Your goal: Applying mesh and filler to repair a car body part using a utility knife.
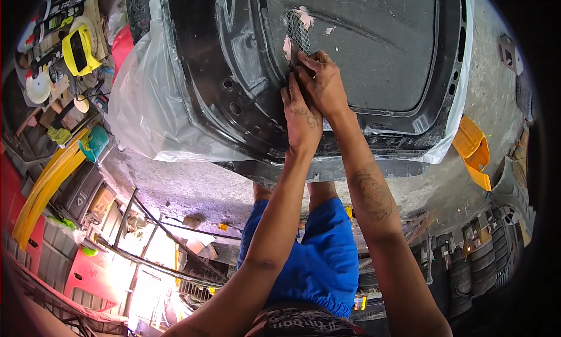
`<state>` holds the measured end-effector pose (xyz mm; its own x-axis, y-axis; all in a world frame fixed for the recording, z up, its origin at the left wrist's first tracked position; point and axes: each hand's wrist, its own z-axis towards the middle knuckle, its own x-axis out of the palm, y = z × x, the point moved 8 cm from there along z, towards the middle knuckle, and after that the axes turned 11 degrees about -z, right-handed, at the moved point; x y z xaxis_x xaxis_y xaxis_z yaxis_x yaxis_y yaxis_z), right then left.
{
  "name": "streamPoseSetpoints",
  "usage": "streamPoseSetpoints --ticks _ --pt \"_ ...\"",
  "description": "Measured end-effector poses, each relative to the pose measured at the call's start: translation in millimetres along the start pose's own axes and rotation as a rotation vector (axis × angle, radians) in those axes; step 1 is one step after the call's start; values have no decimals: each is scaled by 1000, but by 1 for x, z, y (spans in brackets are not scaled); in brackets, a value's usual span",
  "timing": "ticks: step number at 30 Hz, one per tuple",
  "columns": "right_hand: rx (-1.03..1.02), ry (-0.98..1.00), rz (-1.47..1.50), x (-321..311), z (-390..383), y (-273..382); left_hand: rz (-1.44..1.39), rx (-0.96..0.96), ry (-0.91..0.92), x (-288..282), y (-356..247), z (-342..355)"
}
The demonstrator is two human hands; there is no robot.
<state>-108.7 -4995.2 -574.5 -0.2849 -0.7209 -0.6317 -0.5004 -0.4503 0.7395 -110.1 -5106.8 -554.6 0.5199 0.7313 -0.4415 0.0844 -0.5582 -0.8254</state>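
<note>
We find the diamond-mesh patch (298, 33) at the left border of the black panel's (380, 54) sunken face, with pale pink filler (304, 17) smeared on it. Our right hand (325, 86) curls at the patch's near end, thumb and forefinger close together; we cannot tell what they pinch. Our left hand (304, 120) lies against it, fingers stretched out. Rightward, the matte, scuffed face runs broad to its raised border. Under the panel, a wrinkled, translucent plastic sheet (137, 115) juts out leftward; the panel's far edge is cut off.
</note>
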Motion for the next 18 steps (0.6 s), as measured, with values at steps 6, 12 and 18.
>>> streamPoseSetpoints --ticks 6,12,18 --pt "-33 25 19 2 1 4 -15 -3 -32 -3 2 1" --pt "-46 48 11 3 2 5 -51 -25 -50 -4 4 1" --pt "-44 50 17 5 3 4 -73 -34 -61 -6 2 2"
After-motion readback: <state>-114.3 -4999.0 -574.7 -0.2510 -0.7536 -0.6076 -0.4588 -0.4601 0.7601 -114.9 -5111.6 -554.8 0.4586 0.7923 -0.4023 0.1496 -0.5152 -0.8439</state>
